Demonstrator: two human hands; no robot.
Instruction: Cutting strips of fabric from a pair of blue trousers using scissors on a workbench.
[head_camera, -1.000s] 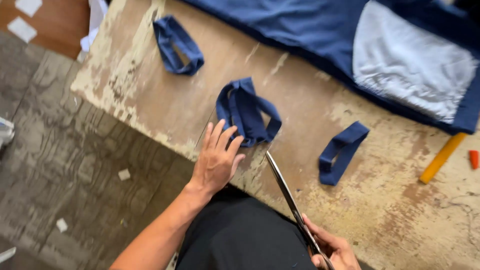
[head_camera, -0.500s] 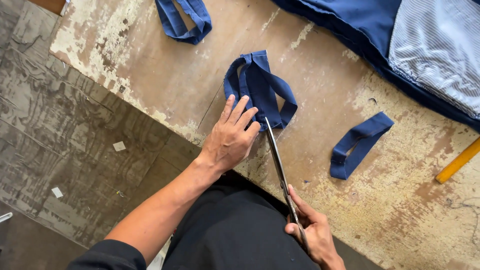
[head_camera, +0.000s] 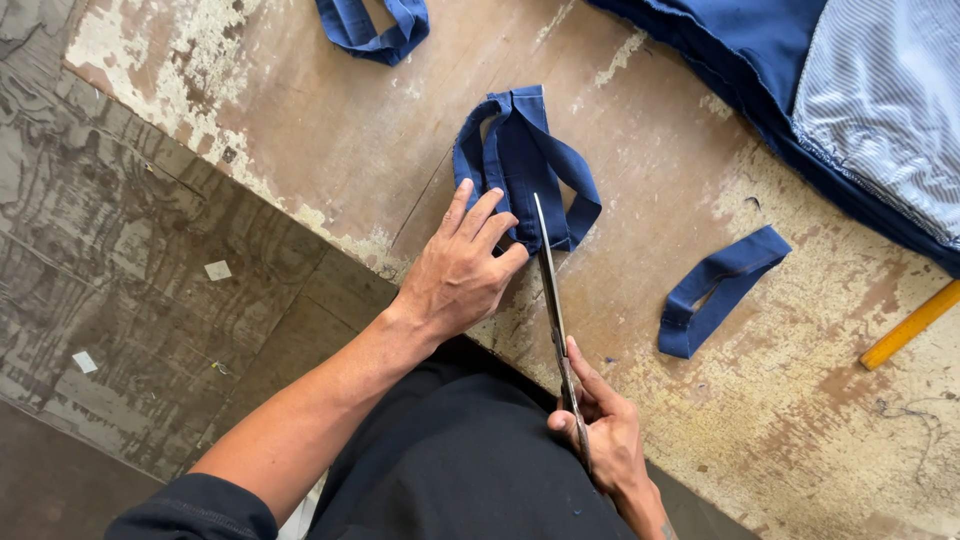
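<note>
A: The folded cloth (head_camera: 525, 165) in the middle of the frame is dark blue, and so are the strip (head_camera: 720, 290) at the right and the loop (head_camera: 375, 25) at the top edge.

B: The big garment (head_camera: 740, 50) at the upper right is the same blue; its lining (head_camera: 890, 100) is white with fine grey-blue stripes.

A: The table (head_camera: 330, 130) is brown with worn patches of cream paint. The scissors (head_camera: 555, 310) are dull dark metal.

B: The stick (head_camera: 910, 325) at the right edge is yellow-orange. The floor (head_camera: 130, 300) at the left is grey-brown, flecked with pale scraps, and the trousers (head_camera: 450, 470) at the bottom are black.
</note>
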